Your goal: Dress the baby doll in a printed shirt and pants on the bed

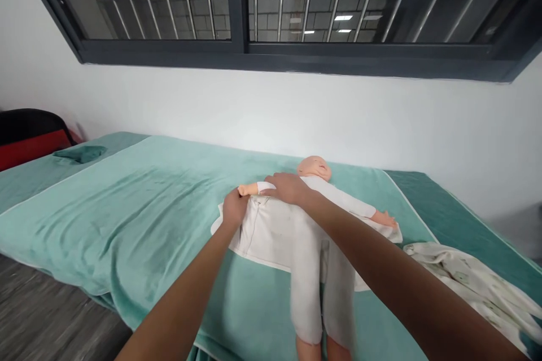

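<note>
A baby doll (pixel 307 287) in a white long-sleeved outfit lies face up, its bald head (pixel 314 167) towards the wall. Under it, a white garment (pixel 265 234) is spread out. My left hand (pixel 234 208) is closed at the doll's small hand (pixel 244 189), on the left side of the picture. Over the sleeved arm beside it, my right hand (pixel 290 187) grips the white sleeve (pixel 266 186), fingers curled. The doll's other arm (pixel 383 218) stretches out to the right, resting on the spread garment.
The bed has a teal cover (pixel 161 197) with folds on the left. A crumpled white printed cloth (pixel 466 282) lies at the right. At far left stands a black and red object (pixel 34 138). Behind is a white wall (pixel 262 113) under a barred window (pixel 245 11).
</note>
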{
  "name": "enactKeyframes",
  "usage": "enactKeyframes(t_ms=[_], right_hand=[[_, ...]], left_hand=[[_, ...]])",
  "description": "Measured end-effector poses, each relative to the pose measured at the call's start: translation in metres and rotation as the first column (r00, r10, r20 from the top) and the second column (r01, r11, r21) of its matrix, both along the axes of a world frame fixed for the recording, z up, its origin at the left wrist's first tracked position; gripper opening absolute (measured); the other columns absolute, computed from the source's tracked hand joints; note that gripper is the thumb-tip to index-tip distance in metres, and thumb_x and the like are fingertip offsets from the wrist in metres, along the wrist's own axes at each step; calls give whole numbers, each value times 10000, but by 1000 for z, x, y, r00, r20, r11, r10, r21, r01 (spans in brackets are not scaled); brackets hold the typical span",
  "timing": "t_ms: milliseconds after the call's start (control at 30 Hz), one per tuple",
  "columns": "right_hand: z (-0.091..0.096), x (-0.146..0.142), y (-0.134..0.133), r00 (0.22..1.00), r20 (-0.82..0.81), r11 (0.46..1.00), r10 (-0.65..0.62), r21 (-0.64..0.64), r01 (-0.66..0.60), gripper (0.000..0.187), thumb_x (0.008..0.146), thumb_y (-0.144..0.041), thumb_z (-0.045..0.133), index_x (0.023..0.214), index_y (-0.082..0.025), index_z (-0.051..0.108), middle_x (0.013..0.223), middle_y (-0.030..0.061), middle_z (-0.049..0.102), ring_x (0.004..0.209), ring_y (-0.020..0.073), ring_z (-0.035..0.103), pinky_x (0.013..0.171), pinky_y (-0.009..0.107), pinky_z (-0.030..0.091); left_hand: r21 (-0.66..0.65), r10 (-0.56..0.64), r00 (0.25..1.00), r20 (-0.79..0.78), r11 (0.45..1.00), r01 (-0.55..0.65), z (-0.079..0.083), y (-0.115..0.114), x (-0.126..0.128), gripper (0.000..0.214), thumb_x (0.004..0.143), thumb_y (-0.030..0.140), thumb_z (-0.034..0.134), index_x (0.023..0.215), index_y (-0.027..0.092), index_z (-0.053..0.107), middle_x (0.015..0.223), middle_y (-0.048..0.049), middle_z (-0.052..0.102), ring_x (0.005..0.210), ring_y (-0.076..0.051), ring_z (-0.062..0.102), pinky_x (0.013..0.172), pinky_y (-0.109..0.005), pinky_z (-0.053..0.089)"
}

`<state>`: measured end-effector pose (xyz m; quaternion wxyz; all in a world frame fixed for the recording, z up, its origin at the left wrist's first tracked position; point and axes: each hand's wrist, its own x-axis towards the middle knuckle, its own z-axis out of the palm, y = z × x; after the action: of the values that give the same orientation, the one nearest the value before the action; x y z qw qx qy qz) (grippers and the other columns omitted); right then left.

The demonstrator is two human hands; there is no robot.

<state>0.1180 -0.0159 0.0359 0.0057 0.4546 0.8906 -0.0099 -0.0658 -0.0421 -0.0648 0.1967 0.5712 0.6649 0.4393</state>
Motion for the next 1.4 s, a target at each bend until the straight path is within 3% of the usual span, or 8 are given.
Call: enactKeyframes(t_ms=[300, 600, 967, 1033, 1100, 1233, 1300, 1400], right_hand=[[-3, 4, -6, 999, 10, 999, -48, 9, 48, 505, 960, -622, 381, 1074, -221, 666, 1102, 134, 707, 1002, 306, 646, 807, 382, 414], [-20, -8, 3, 997, -7, 997, -80, -1, 80, 364, 930, -500, 503, 1108, -229, 671, 1088, 129, 723, 1026, 312, 659, 848, 411, 423], [-11, 18, -17, 977, -210, 998, -35, 46, 46, 293, 938, -333, 512, 1189, -208, 594, 1231, 107, 665, 1142, 264, 586, 932, 370, 414], [-11, 40, -28, 932, -355, 989, -75, 90, 114, 311, 973, -335, 438, 1226, -205, 563, 1286, 108, 633, 1195, 242, 553, 966, 352, 408], [-16, 69, -40, 762, -628, 945, -157, 128, 300, 282, 974, -323, 409, 1171, -203, 572, 1246, 115, 640, 1160, 227, 565, 963, 333, 414], [-43, 130, -63, 397, -833, 697, -384, 20, 717, 258, 950, -401, 412, 804, -229, 537, 862, 86, 655, 809, 220, 575, 758, 326, 421], [-57, 150, -70, 339, -804, 659, -489, -87, 747, 346, 945, -470, 400, 692, -247, 473, 704, 51, 616, 698, 209, 535, 683, 317, 382], [-67, 159, -72, 384, -742, 667, -550, -114, 736, 389, 947, -509, 380, 659, -256, 450, 655, 49, 615, 666, 216, 528, 635, 313, 323]], left_hand=[[64, 30, 977, 212, 997, -44, 10, -2, -9, 297, 853, 414, 477, 835, 158, 628, 810, -46, 680, 711, -164, 590, 654, -260, 461], [159, -78, 985, -156, 982, 103, 31, -17, 34, 171, 885, 327, 521, 807, 233, 642, 878, -63, 642, 923, -241, 574, 840, -336, 421], [-98, -48, 993, -108, 994, 38, 34, -22, 41, 249, 898, 408, 528, 996, 204, 632, 1010, -126, 708, 975, -280, 639, 830, -360, 444], [-151, -41, 996, -84, 988, 28, 35, -25, 38, 341, 801, 449, 658, 1020, 190, 617, 1005, -147, 715, 958, -302, 653, 786, -351, 442], [-185, -41, 998, -46, 982, 32, 40, -24, 38, 353, 746, 448, 709, 967, 189, 617, 979, -140, 722, 928, -294, 663, 749, -329, 439], [-154, -81, 996, 21, 985, 83, 53, -14, 50, 136, 824, 337, 593, 796, 204, 592, 875, -54, 702, 818, -212, 632, 728, -291, 421], [-110, -112, 993, 41, 987, 116, 58, -8, 60, 107, 840, 299, 551, 776, 215, 569, 826, -11, 669, 780, -180, 595, 726, -278, 412], [-61, -132, 989, 62, 989, 135, 63, 0, 77, 95, 856, 286, 518, 785, 226, 536, 782, 17, 619, 725, -156, 538, 698, -266, 396]])
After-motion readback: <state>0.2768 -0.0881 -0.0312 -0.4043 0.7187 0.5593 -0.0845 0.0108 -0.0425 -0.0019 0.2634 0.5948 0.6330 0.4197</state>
